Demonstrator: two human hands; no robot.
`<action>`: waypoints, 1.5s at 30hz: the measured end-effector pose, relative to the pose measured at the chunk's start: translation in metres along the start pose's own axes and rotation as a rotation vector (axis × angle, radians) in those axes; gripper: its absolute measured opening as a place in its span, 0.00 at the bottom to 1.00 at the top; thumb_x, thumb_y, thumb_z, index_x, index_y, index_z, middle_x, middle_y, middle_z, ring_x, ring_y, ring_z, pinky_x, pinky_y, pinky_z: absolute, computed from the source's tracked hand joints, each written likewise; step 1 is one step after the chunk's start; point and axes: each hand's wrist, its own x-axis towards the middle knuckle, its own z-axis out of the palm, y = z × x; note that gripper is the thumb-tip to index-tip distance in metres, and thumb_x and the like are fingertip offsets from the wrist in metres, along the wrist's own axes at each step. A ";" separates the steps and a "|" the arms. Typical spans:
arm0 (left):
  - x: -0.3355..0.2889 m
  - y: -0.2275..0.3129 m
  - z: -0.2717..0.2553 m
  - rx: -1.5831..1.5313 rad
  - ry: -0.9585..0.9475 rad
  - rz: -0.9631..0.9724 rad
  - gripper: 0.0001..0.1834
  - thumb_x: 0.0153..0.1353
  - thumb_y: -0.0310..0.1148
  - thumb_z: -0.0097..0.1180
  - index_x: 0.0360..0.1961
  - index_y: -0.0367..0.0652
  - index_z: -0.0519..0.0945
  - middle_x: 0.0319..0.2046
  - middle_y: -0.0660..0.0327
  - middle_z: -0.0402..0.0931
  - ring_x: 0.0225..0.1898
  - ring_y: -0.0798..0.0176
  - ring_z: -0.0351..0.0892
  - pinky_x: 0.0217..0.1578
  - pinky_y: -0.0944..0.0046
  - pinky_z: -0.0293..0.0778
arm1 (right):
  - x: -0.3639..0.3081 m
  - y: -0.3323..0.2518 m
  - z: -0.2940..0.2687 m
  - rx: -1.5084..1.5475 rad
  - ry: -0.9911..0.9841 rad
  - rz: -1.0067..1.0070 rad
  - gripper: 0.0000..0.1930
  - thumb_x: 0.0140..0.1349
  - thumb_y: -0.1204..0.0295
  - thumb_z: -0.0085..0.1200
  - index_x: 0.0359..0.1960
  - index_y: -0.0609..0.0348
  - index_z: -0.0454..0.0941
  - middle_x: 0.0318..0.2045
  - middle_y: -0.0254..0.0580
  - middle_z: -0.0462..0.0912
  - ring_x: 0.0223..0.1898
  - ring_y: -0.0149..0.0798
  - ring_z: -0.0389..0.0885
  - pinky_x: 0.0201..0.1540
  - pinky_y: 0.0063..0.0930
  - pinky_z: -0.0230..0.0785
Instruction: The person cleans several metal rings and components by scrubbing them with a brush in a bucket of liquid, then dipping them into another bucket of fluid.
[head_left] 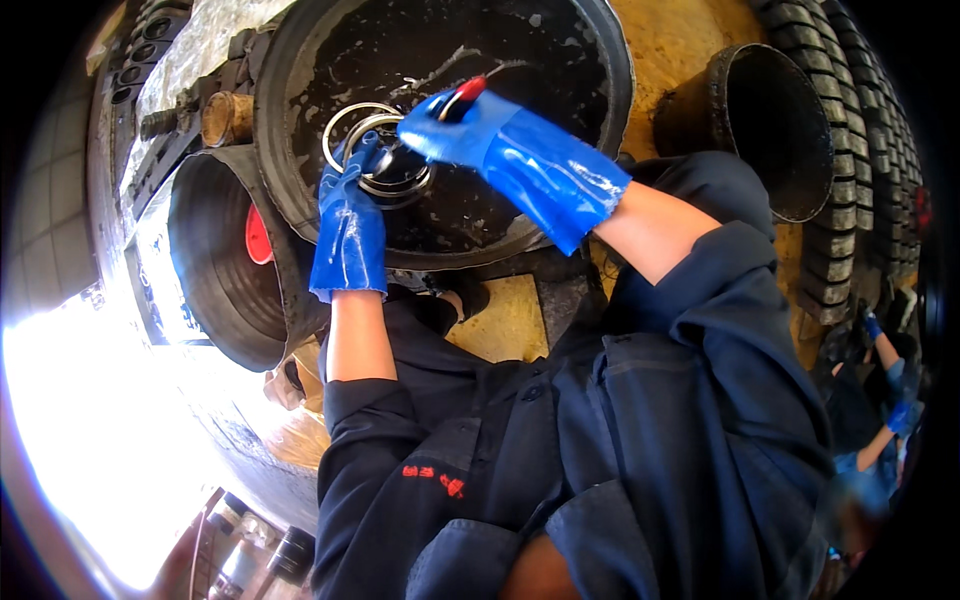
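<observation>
Both my hands wear blue rubber gloves and reach into a wide black basin (290, 160) of dark oily liquid. My left hand (350, 200) grips a round metal ring part (385, 172) that rests in the liquid. A second thin metal ring (340, 125) lies against it. My right hand (455, 125) is closed around a tool with a red handle (470, 88), held just above the ring part. The tool's working end is hidden by the glove.
A black bucket (215, 270) with a red object inside (257, 238) stands left of the basin. Another black bucket (770, 130) sits at the right, next to stacked tyres (850, 150). Another person's blue-gloved hands (895, 400) work at the far right. Metal parts (225, 115) lie at the upper left.
</observation>
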 end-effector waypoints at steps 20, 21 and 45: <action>0.011 0.035 0.014 -0.753 0.074 -0.480 0.22 0.74 0.30 0.54 0.66 0.32 0.76 0.54 0.49 0.85 0.50 0.54 0.87 0.53 0.55 0.83 | -0.016 -0.007 -0.008 -0.474 0.137 0.150 0.24 0.63 0.44 0.58 0.46 0.48 0.89 0.42 0.49 0.91 0.47 0.52 0.89 0.54 0.41 0.81; 0.013 0.033 0.012 -0.764 0.064 -0.463 0.22 0.74 0.29 0.53 0.66 0.31 0.76 0.54 0.48 0.86 0.50 0.53 0.87 0.54 0.56 0.83 | -0.013 -0.008 -0.012 -0.493 0.173 0.135 0.23 0.63 0.44 0.58 0.46 0.47 0.89 0.42 0.47 0.91 0.46 0.53 0.89 0.54 0.41 0.81; -0.006 0.006 0.017 -1.554 0.002 -0.930 0.12 0.74 0.28 0.58 0.56 0.43 0.83 0.51 0.56 0.89 0.46 0.54 0.90 0.48 0.49 0.86 | -0.118 0.044 0.028 -1.120 0.468 -0.086 0.12 0.64 0.53 0.62 0.40 0.43 0.88 0.41 0.41 0.89 0.45 0.52 0.89 0.47 0.46 0.83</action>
